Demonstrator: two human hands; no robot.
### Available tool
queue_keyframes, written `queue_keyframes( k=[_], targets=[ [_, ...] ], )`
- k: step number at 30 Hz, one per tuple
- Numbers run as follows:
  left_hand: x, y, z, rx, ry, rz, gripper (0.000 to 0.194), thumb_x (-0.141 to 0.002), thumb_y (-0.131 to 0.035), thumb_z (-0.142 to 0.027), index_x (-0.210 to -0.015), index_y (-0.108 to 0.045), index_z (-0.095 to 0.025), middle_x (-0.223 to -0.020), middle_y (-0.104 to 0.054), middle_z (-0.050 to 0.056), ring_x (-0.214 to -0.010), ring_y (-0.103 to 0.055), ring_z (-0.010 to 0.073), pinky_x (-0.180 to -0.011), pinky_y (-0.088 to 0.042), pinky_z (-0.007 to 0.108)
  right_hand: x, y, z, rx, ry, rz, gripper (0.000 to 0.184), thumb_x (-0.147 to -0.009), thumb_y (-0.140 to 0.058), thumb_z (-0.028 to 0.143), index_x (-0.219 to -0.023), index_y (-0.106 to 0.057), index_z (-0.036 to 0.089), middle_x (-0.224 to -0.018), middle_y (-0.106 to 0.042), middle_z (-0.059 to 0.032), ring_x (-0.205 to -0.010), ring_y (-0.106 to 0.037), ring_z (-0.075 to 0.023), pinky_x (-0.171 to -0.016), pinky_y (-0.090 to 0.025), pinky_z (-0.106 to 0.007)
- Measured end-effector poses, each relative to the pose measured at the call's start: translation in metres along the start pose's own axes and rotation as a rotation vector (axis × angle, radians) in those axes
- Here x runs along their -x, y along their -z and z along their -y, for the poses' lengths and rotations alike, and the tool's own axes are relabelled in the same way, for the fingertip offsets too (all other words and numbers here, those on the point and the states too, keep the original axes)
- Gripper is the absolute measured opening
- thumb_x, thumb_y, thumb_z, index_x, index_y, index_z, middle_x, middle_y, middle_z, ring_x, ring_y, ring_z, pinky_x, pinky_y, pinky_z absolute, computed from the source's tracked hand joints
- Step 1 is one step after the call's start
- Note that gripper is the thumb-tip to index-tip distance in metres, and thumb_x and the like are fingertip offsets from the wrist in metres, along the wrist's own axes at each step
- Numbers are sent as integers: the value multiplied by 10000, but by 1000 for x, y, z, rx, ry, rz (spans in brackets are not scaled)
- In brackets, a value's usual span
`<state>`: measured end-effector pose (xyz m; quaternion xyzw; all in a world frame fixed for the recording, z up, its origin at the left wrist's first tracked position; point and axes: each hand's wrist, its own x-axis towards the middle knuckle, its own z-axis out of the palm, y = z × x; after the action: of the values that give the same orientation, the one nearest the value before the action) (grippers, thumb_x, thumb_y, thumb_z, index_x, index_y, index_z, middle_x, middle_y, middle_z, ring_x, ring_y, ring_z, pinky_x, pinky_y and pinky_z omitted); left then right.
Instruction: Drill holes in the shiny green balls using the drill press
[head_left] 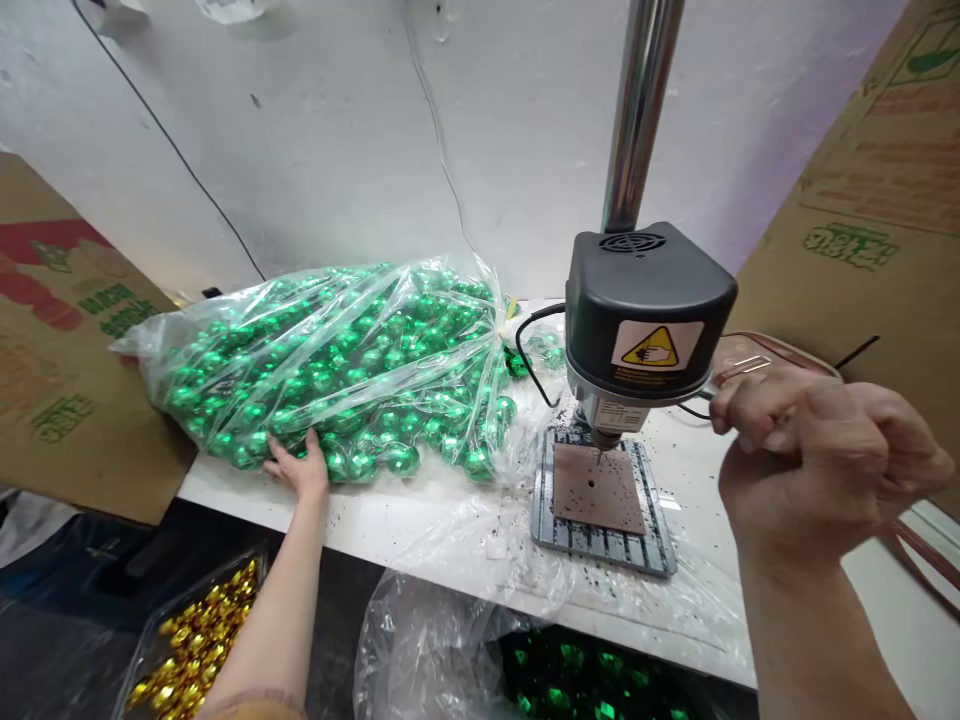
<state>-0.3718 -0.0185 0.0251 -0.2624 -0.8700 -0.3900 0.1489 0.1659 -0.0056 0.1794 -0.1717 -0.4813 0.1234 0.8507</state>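
Note:
My left hand (298,464) reaches forward and presses against the lower front of a clear plastic bag (337,365) stuffed with shiny green balls; its fingertips are hidden under the plastic. My right hand (810,450) is closed in a fist round a thin metal lever (739,370) at the side of a small bench drill (645,320). The drill's bit points down at a brown plate on a slotted grey base (600,495).
The white worktable (420,525) is strewn with black chips and loose plastic sheet. Cardboard boxes flank it at left (52,340) and right (877,220). Below the table edge are a tray of gold balls (195,640) and a bag of green ones (570,680).

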Motion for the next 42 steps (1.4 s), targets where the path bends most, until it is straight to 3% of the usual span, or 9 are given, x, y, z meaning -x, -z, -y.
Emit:
queue_keyframes(
  k=[3, 9, 14, 19, 22, 29, 33, 37, 42],
  targets=[
    [-6, -11, -19, 31, 69, -39, 708, -1025, -450, -491, -1607, -361, -97, -1528, -451, 298, -1539, -355, 449, -1249, -248, 692, 1, -1, 0, 10, -21, -35, 368, -736, -632, 144, -489, -368, 214, -407, -347, 79, -356, -391, -82, -389, -336, -309],
    [6, -38, -90, 34, 51, 65, 724, -1063, -331, -360, -1666, -138, -9, -1700, -119, 383, -1630, -85, 487, -1208, -289, 728, 3, -5, 1, 6, -64, -91, 439, -706, -663, 194, -454, -304, 216, -390, -315, 79, -352, -357, -68, -407, -335, -321],
    [16, -54, -123, -82, -52, 20, 758, -1060, -330, -394, -1664, -111, 8, -1700, -91, 395, -1625, -91, 500, -1191, -249, 776, 5, -4, 2, -2, -50, -77, 359, -716, -620, 171, -489, -345, 218, -394, -325, 81, -357, -361, -68, -417, -347, -317],
    [11, -46, -102, -169, -298, 108, 681, -1040, -410, -463, -1559, -433, -23, -1583, -416, 333, -1519, -351, 481, -1221, -304, 659, 5, -2, 1, -10, -26, -61, 342, -733, -586, 123, -501, -353, 217, -400, -327, 83, -363, -379, -60, -422, -349, -304],
    [5, -38, -85, -133, -317, 138, 547, -1050, -380, -399, -1424, -588, -58, -1480, -523, 291, -1451, -428, 435, -1216, -345, 577, 4, -2, 1, 2, -24, -58, 386, -763, -595, 147, -479, -341, 210, -398, -342, 81, -362, -407, -62, -429, -372, -299],
    [0, -21, -88, -60, -256, 190, 534, -1040, -427, -382, -1469, -519, -79, -1451, -552, 267, -1437, -472, 396, -1219, -359, 570, 4, -4, 2, -5, -12, 4, 395, -796, -586, 137, -491, -342, 195, -415, -316, 92, -388, -407, -48, -441, -365, -268],
    [45, -12, -90, 34, -182, 291, 795, -1027, -399, -597, -1638, -282, -101, -1654, -300, 301, -1598, -236, 453, -1261, -262, 648, 5, -2, 3, -23, -1, 32, 389, -812, -575, 106, -509, -344, 187, -438, -299, 92, -409, -402, -37, -448, -361, -254],
    [112, -12, -82, 80, -389, 484, 1057, -836, -717, -658, -1677, -237, -234, -1755, -77, 229, -1617, -126, 504, -1250, -253, 694, 5, -3, 3, -36, -2, 27, 414, -825, -572, 93, -518, -310, 188, -444, -289, 96, -410, -388, -31, -447, -357, -250],
    [140, -17, -62, 97, -647, 489, 618, -915, -708, -442, -1497, -580, -279, -1715, -247, 162, -1598, -203, 474, -1248, -279, 677, 6, -2, 3, -41, 10, 38, 432, -835, -574, 89, -519, -297, 191, -446, -266, 97, -411, -382, -32, -449, -359, -250]
  ],
)
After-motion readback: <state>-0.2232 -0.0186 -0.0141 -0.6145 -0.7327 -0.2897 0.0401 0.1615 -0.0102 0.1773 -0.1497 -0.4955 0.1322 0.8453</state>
